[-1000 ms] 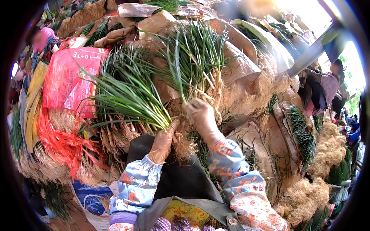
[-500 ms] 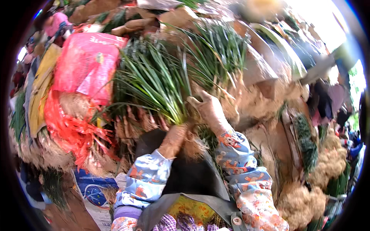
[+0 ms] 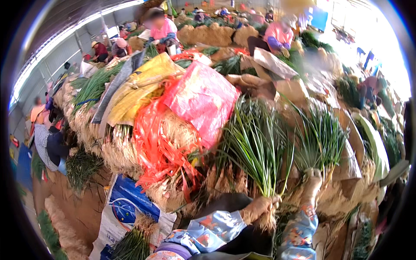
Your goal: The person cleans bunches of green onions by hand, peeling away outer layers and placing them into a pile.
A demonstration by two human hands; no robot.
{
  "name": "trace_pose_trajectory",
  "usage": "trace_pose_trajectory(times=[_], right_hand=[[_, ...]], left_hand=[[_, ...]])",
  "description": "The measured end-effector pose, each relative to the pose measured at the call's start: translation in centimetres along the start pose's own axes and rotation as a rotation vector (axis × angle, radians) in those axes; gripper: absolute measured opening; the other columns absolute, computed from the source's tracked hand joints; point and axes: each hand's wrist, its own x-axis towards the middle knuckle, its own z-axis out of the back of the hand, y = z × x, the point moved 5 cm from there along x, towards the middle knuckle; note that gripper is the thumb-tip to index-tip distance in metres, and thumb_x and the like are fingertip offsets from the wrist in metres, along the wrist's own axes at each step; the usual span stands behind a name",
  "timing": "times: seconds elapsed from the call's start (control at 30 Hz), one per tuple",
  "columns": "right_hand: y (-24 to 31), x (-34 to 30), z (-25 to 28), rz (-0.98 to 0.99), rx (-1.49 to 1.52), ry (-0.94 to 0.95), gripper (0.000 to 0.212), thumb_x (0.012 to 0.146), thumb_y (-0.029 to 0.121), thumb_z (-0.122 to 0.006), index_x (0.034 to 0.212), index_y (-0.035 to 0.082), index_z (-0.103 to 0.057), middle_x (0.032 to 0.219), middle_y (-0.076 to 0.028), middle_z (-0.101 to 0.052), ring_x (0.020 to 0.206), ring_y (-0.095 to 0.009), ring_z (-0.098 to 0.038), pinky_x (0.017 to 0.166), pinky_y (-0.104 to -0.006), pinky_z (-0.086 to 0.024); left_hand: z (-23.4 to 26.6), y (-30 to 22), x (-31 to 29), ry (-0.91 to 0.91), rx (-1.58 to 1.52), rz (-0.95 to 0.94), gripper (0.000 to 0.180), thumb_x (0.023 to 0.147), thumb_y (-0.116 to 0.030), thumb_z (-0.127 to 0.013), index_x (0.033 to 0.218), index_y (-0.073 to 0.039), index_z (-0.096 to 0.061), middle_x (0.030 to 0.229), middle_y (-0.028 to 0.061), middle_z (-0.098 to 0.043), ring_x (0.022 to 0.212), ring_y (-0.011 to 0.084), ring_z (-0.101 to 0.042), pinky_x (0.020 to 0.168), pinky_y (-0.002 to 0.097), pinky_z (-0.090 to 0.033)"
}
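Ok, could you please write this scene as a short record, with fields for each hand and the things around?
Left hand: closed around the lower stems of a leafy bunch, roots below
Right hand: at the base of another bunch; grip unclear
Left of bunches: pink sheet, red plastic strips, yellow sack
Lower left: blue-and-white sack, rooted bundle on it
Background: several people, plant piles

- I had the left hand (image 3: 261, 209) closed, left forearm (image 3: 212, 232) slanting up rightward;
- I saw the right hand (image 3: 312, 185) farther forward, partly curled, right forearm (image 3: 300, 232) nearly upright.
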Motion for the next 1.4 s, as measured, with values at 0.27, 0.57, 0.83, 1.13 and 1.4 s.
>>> trace_pose_trajectory(times=[0.27,0.57,0.83,1.13,1.4], right_hand=[[2.8,-12.9,-5.3,-0.081,-0.196,0.427,0.014,0.089,0.014,-0.050,0.091,0.002,-0.056,0.083,-0.011,-0.058,0.077,-0.027,-0.057,0.068,-0.0306,-0.046],[-10.9,-14.2,5.9,0.065,-1.291,0.544,0.017,0.083,0.022,-0.049,0.085,0.008,-0.057,0.064,-0.010,-0.061,0.062,-0.028,-0.063,0.054,-0.0373,-0.050],[4.6,-12.1,1.8,0.144,-0.179,0.487,0.031,0.088,0.015,-0.052,0.119,0.009,-0.049,0.099,-0.003,-0.060,0.083,-0.012,-0.057,0.068,-0.0250,-0.048],[-4.8,-14.9,2.6,0.423,-1.005,0.881,0.011,0.081,0.019,-0.057,0.081,0.008,-0.059,0.077,-0.008,-0.062,0.065,-0.021,-0.063,0.049,-0.0332,-0.048],[6.0,-4.8,2.1,0.450,-1.015,0.149,0.020,0.081,0.027,-0.057,0.087,0.008,-0.052,0.073,-0.010,-0.057,0.066,-0.027,-0.060,0.056,-0.0374,-0.047]], left_hand=[[2.7,-1.9,-1.4,-0.263,0.054,-0.073,0.020,0.084,-0.023,-0.060,0.089,-0.004,-0.060,0.069,0.0024,-0.059,0.057,0.0115,-0.056,0.051,0.0223,-0.047],[-1.6,-2.8,-2.0,-0.031,-0.095,0.013,0.017,0.084,-0.014,-0.059,0.096,-0.002,-0.059,0.067,0.0039,-0.058,0.053,0.0111,-0.054,0.046,0.0231,-0.046],[-0.7,-2.1,-1.3,-0.069,-0.015,0.032,0.022,0.088,-0.021,-0.055,0.097,-0.002,-0.057,0.068,0.0042,-0.057,0.053,0.0115,-0.053,0.046,0.0233,-0.045],[-2.0,-2.3,-2.6,0.233,0.026,-0.050,0.033,0.088,-0.020,-0.055,0.113,0.000,-0.049,0.065,0.0045,-0.055,0.052,0.0118,-0.052,0.046,0.0248,-0.046],[-1.2,-2.4,-1.7,-0.022,-0.149,0.060,0.026,0.084,-0.008,-0.051,0.107,0.003,-0.051,0.071,0.0050,-0.056,0.061,0.0174,-0.056,0.062,0.0284,-0.050]])
